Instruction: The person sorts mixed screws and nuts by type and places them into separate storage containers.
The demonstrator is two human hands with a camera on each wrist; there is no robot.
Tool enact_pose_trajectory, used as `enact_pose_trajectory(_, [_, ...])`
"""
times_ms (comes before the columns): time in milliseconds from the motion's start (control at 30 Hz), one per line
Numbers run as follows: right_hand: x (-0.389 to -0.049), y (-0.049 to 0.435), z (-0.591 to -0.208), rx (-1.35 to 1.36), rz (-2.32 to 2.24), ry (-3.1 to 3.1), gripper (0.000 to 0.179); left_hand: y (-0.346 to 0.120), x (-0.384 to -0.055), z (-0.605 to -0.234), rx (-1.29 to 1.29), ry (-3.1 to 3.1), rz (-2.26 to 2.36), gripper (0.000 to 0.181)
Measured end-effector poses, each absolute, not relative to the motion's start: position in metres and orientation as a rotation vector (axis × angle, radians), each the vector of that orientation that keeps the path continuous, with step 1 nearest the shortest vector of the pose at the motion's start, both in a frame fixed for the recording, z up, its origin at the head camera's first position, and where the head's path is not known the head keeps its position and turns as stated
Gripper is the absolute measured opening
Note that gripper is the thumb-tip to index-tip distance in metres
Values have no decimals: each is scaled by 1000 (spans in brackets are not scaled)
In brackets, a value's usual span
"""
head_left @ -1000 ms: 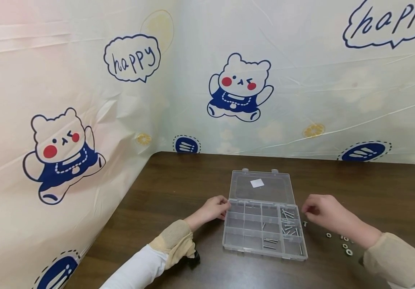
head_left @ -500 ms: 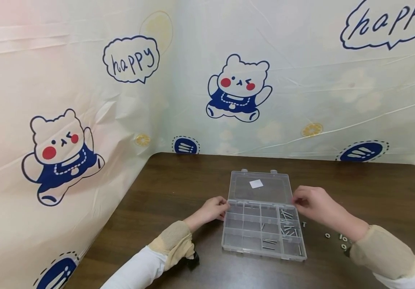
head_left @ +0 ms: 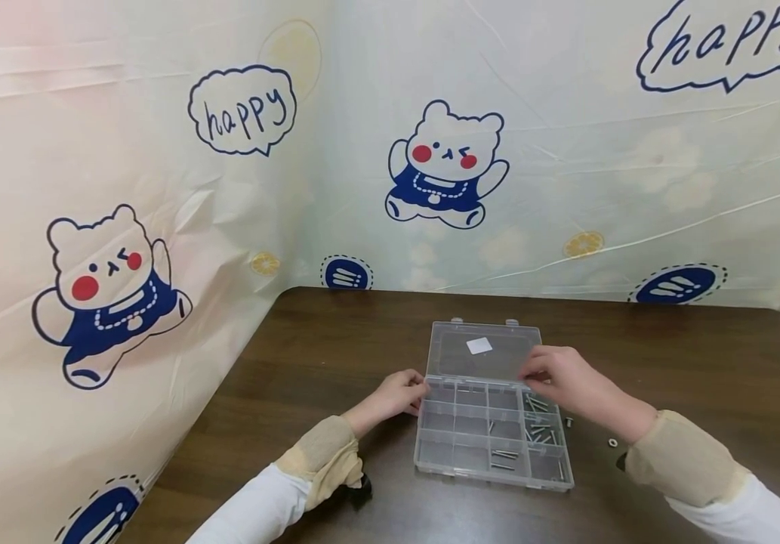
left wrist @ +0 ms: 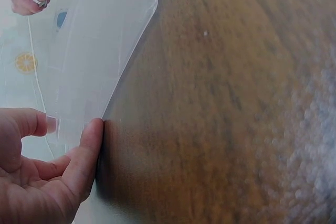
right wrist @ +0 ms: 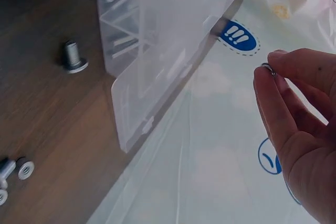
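A clear plastic compartment box [head_left: 454, 473] lies on the brown table with its lid [head_left: 449, 355] folded back. My left hand [head_left: 399, 391] holds the box's left edge near the hinge, thumb and fingers on its side. Above the rear right corner hovers my right hand [head_left: 569, 381]. Between its thumb and forefinger it pinches a small ring-shaped metal piece [right wrist: 268, 68], mostly covered by the fingertips. Screws [head_left: 541, 436] fill the right-hand compartments, and a few more screws [head_left: 504, 455] lie in a front compartment.
Right of the box, one short screw [right wrist: 73, 56] stands on its head on the table. Several nuts, one a ring-shaped nut [right wrist: 25, 169], lie farther right, partly hidden by the right forearm in the head view. A patterned cloth [head_left: 362, 151] hangs behind the table.
My right hand has moved left from the table beside the box to above its rear right corner. My left hand stays at the box's left edge.
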State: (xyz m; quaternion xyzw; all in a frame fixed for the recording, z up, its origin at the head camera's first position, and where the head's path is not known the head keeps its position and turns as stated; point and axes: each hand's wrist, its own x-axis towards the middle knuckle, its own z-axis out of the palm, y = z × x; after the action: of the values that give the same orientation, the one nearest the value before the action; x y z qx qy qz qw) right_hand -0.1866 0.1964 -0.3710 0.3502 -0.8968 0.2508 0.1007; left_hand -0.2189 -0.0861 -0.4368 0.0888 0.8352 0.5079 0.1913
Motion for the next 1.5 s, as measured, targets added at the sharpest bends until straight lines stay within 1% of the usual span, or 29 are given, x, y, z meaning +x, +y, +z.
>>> enact_pose_trajectory(233, [-196, 185, -375, 1128, 710, -2689, 13, -87, -220, -437, 252, 2346, 1426, 21])
enact_pose_trajectory(567, [-202, 182, -380, 1098, 686, -2771, 14, -84, -223, -435, 250, 2338, 1430, 21])
enact_pose_trajectory(700, [-201, 188, -378, 1046, 680, -2809, 14, -83, -221, -430, 255, 2343, 1431, 19])
enact_pose_trajectory(967, [-197, 210, -374, 969, 689, -2819, 12, -83, -210, -405, 279, 2315, 1463, 19])
enact_pose_trajectory(1033, [-196, 215, -376, 915, 682, -2852, 11, -83, -212, -408, 281, 2325, 1454, 19])
enact_pose_trajectory(1233, [-193, 226, -386, 675, 766, -3040, 9, -87, -228, -435, 262, 2333, 1447, 19])
enact_pose_trajectory(1300, [-192, 229, -390, 609, 794, -3093, 10, -88, -230, -439, 257, 2323, 1449, 19])
enact_pose_trajectory(1500, [-187, 231, -394, 577, 809, -3152, 11, -88, -230, -438, 252, 2308, 1448, 20])
